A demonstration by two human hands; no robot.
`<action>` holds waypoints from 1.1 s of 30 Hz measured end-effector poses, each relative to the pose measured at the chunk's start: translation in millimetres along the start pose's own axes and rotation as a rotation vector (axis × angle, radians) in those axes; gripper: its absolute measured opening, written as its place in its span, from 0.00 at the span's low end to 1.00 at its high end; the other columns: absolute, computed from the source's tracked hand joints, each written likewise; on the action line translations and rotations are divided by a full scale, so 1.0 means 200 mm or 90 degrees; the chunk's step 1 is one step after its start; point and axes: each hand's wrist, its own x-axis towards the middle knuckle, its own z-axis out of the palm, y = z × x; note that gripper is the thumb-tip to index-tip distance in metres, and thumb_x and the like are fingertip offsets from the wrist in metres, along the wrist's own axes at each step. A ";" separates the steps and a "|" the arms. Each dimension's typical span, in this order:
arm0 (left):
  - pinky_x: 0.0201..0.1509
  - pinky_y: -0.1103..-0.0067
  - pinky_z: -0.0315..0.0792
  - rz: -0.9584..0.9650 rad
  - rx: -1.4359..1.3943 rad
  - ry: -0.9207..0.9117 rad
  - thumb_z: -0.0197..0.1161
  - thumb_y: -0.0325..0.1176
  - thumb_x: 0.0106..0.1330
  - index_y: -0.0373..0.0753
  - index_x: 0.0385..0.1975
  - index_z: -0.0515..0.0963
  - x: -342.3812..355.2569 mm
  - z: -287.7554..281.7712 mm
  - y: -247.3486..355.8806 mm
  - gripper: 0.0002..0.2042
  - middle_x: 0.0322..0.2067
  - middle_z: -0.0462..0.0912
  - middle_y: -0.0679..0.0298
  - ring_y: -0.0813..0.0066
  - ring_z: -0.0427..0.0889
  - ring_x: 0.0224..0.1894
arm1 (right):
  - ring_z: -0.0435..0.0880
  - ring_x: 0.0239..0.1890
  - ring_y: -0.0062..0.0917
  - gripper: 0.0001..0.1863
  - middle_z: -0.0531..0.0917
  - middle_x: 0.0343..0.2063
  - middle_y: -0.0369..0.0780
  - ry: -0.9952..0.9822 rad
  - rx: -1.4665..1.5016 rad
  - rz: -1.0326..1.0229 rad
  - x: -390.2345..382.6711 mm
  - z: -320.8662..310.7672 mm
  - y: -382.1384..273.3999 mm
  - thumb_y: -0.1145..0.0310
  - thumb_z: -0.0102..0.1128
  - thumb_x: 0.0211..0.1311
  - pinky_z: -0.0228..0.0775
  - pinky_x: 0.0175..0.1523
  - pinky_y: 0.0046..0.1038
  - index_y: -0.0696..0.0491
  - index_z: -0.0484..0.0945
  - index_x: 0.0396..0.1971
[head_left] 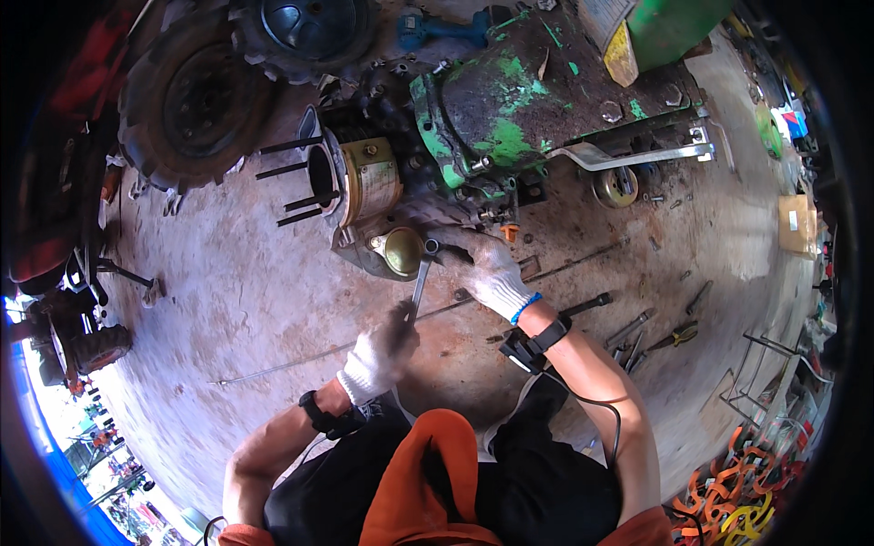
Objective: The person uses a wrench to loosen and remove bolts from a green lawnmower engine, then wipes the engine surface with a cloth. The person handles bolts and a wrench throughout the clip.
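Clasping slim, ring-ended metal wrench point(421, 289) | knit-gloved left hand point(381, 353) | right hand point(490, 266): grip unclear

Below the green-painted housing point(510, 118), your left hand point(379, 355) covers the lower end of the ring wrench point(420, 289). Your right hand point(490, 268) has dark fingertips that blur into shadow, so whether they touch the wrench's ring is unclear. The top edge crops the lugged wheel point(314, 23) left of the housing. Small metal pieces point(656, 198) below the housing's right end are too tiny for you to identify.
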 end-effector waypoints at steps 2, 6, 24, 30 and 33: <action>0.52 0.61 0.84 0.044 -0.011 0.021 0.61 0.29 0.80 0.28 0.74 0.70 -0.01 0.00 0.02 0.25 0.48 0.87 0.42 0.44 0.91 0.47 | 0.90 0.62 0.38 0.20 0.91 0.61 0.46 0.001 -0.002 -0.008 -0.01 -0.01 -0.02 0.68 0.71 0.73 0.81 0.69 0.35 0.51 0.88 0.62; 0.43 0.66 0.85 -0.031 -0.050 -0.023 0.66 0.30 0.79 0.28 0.68 0.75 -0.02 -0.03 0.10 0.22 0.43 0.89 0.48 0.56 0.92 0.38 | 0.90 0.61 0.35 0.20 0.89 0.63 0.46 -0.021 -0.005 -0.010 -0.02 -0.03 -0.04 0.73 0.68 0.74 0.81 0.69 0.35 0.54 0.87 0.64; 0.57 0.63 0.91 -0.073 -0.561 -0.285 0.67 0.32 0.83 0.29 0.64 0.77 0.12 0.03 0.34 0.17 0.54 0.90 0.47 0.54 0.94 0.51 | 0.85 0.61 0.18 0.24 0.87 0.64 0.36 -0.123 0.395 0.188 -0.03 -0.12 -0.27 0.77 0.66 0.81 0.81 0.70 0.25 0.56 0.80 0.73; 0.55 0.65 0.90 -0.092 -0.597 -0.286 0.69 0.33 0.82 0.29 0.63 0.77 0.11 0.03 0.32 0.18 0.49 0.91 0.52 0.60 0.94 0.49 | 0.85 0.66 0.25 0.25 0.85 0.66 0.43 -0.148 0.431 0.196 -0.03 -0.11 -0.27 0.74 0.67 0.80 0.82 0.69 0.28 0.56 0.78 0.74; 0.53 0.70 0.88 -0.084 -0.443 -0.252 0.71 0.34 0.81 0.29 0.61 0.79 0.10 0.05 0.26 0.18 0.46 0.90 0.57 0.69 0.91 0.47 | 0.91 0.57 0.26 0.25 0.90 0.57 0.40 -0.092 0.510 0.174 -0.09 -0.05 -0.22 0.70 0.70 0.79 0.87 0.60 0.29 0.57 0.80 0.71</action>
